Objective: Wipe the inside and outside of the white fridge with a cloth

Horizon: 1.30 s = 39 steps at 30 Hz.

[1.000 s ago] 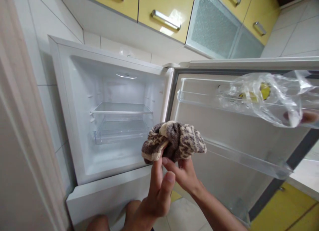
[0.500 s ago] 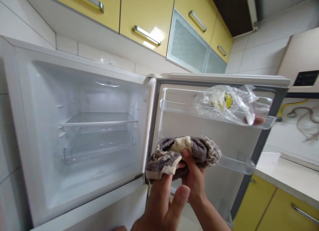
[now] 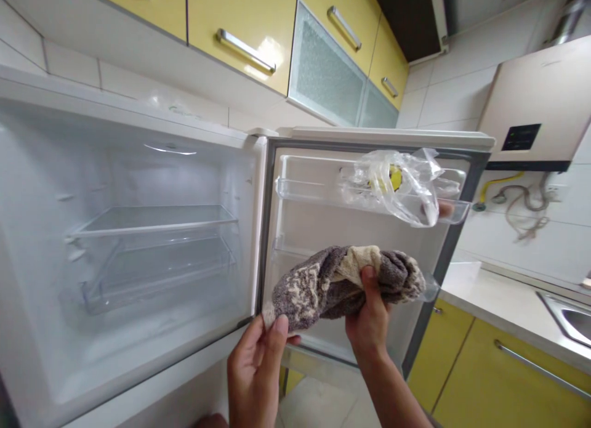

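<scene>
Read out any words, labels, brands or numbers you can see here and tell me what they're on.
None can be read.
The dark panel on the beige wall unit shows nothing legible at this size.
The yellow patch inside the clear plastic bag on the door shelf is blurred.

Open fridge compartment point(image 3: 138, 231) with its door point(image 3: 360, 243) swung right. The right hand point(image 3: 369, 320) grips a bunched brown-and-cream cloth point(image 3: 344, 283) before the door; the left hand point(image 3: 256, 369) pinches the cloth's lower left corner. A clear plastic bag point(image 3: 399, 185) lies in the upper door shelf point(image 3: 305, 188). Yellow cabinets point(image 3: 240, 28) hang above.
</scene>
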### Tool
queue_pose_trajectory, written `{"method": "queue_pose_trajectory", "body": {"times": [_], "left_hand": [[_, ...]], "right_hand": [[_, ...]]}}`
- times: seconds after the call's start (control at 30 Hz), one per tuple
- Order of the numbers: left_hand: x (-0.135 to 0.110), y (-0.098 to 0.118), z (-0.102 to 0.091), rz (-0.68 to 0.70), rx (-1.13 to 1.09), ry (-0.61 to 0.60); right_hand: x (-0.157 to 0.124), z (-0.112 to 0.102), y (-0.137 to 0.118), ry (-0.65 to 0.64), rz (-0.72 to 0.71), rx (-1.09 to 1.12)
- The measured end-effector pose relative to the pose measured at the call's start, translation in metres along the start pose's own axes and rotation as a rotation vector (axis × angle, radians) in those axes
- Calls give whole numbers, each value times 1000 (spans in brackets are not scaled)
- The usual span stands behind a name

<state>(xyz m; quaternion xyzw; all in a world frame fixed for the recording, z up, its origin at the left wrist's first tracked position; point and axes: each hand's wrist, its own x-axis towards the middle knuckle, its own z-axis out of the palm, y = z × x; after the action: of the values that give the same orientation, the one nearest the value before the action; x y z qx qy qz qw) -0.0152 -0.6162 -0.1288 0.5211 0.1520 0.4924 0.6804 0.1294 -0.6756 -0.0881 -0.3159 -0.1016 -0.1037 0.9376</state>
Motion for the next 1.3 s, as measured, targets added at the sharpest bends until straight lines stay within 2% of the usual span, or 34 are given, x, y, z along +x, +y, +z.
{"method": "queue_pose_trajectory", "body": {"times": [0.07, 0.13, 0.23, 0.4, 0.47, 0.5, 0.6, 0.63, 0.7, 0.8, 0.87, 0.97, 1.07, 1.2, 1.3], "left_hand": [[1, 3, 7, 158, 84, -8], [2, 5, 14, 413, 229, -103], [4, 8, 22, 739, 459, -237], [8, 15, 28, 923, 664, -385], [9, 15, 30, 952, 663, -438], [10, 14, 31, 944, 648, -464], [13, 10, 37, 893, 577, -591], [14, 8, 39, 903, 550, -646], [15, 3, 39, 1010, 484, -724], [17, -2, 34, 1222, 446, -699], [22, -2, 31, 1259, 505, -626], [45, -1, 34, 1191, 650, -486], [83, -7, 47, 1137, 842, -348], [129, -20, 63, 1092, 1076, -373], [141, -23, 67, 1036, 1170, -446]], "right_hand": [[-1, -10, 10, -32, -71, -113], [-3, -22, 19, -121, -102, -259], [-9, -39, 24, -326, -16, -424], [-12, -58, 16, -684, 167, -341], [-11, -57, 11, -740, 193, -291], [-10, -53, 9, -690, 195, -281], [-8, -38, -4, -363, 152, -233], [-6, -33, -9, -271, 123, -204], [1, -26, -22, -169, 58, -150], [22, -24, -45, -100, -62, -103], [41, -27, -60, -32, -139, -53], [70, -30, -79, 58, -230, 30], [94, -25, -87, 71, -252, 66], [115, -6, -80, 54, -219, 136], [124, 15, -67, 41, -236, 204]]}}
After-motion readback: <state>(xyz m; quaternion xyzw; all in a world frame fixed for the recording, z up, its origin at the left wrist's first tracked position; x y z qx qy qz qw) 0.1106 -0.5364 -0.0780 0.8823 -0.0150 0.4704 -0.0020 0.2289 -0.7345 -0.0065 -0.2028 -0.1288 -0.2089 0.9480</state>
